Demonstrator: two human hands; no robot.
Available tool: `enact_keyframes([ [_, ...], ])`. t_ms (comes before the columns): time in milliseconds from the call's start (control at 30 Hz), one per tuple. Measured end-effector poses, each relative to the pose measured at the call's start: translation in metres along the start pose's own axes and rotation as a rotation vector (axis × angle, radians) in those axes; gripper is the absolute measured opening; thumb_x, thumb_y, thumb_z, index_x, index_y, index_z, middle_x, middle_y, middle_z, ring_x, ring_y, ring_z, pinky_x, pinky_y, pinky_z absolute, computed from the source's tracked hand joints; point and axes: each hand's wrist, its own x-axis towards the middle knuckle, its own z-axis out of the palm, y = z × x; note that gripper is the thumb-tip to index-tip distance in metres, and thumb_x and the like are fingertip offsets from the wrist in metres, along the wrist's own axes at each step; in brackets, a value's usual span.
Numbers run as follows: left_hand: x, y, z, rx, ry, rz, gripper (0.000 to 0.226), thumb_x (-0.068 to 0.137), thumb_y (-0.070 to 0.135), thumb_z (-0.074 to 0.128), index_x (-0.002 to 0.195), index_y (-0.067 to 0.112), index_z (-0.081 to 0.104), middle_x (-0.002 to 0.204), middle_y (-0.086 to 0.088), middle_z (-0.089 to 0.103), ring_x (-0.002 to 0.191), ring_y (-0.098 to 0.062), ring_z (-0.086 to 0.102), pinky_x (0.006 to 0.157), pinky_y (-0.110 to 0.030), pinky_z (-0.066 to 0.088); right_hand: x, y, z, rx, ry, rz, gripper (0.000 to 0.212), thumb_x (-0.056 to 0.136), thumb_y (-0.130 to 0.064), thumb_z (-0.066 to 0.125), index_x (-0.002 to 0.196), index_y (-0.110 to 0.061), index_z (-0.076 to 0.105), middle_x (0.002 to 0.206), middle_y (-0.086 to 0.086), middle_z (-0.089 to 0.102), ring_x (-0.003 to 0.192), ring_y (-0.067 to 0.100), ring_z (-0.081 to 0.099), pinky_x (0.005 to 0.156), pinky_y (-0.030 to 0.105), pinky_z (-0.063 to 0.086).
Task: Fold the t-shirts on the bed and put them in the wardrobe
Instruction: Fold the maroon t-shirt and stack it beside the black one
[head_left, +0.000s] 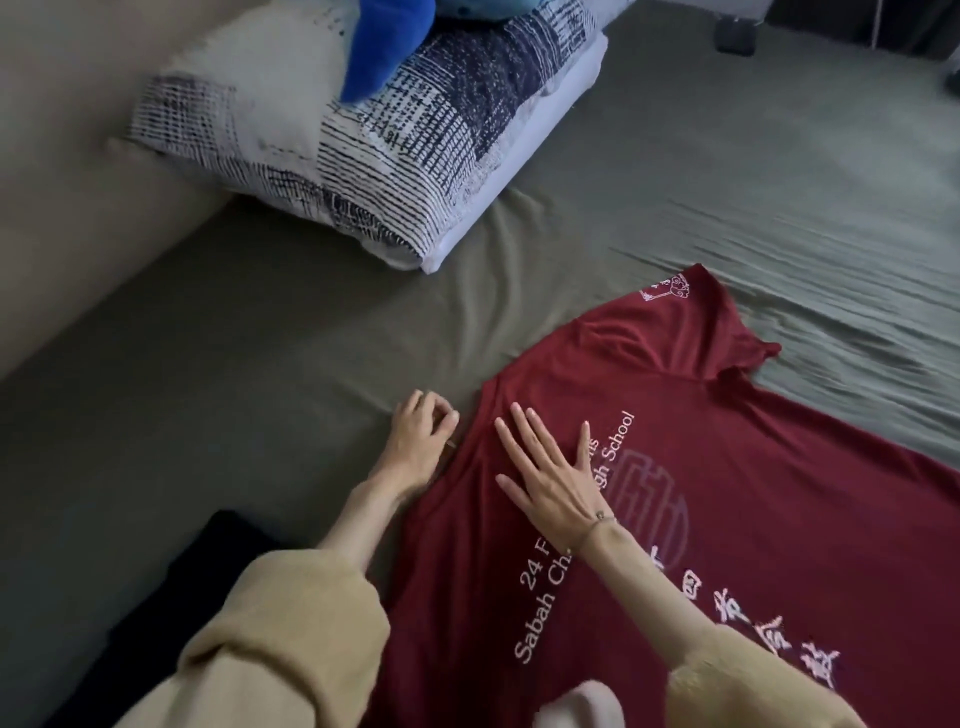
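Red t-shirt (727, 519) with white lettering lies spread flat on the olive bed sheet (727, 182), well apart from the patterned pillow (363, 156) and on the side of it nearer the person, with one sleeve pointing away. Right hand (550, 473) rests palm down on the shirt, fingers straight and spread, holding nothing. Left hand (415, 441) sits at the shirt's pillow-side edge with fingers curled, seemingly pinching the fabric, though the grip is not clear; a black garment (171, 597) lies beside that forearm.
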Motion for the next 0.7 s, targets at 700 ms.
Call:
enact_keyframes([
  [700, -0.166, 0.001, -0.025, 0.709, -0.085, -0.093, 0.039, 0.100, 0.035, 0.039, 0.128, 0.007, 0.043, 0.129, -0.009, 0.054, 0.126, -0.025, 0.042, 0.106, -0.045, 0.026, -0.181, -0.142, 0.027, 0.002, -0.091, -0.269, 0.066, 0.092, -0.053, 0.026, 0.144, -0.013, 0.034, 0.152, 0.006, 0.030, 0.141, 0.015, 0.023, 0.100, 0.065, 0.026],
])
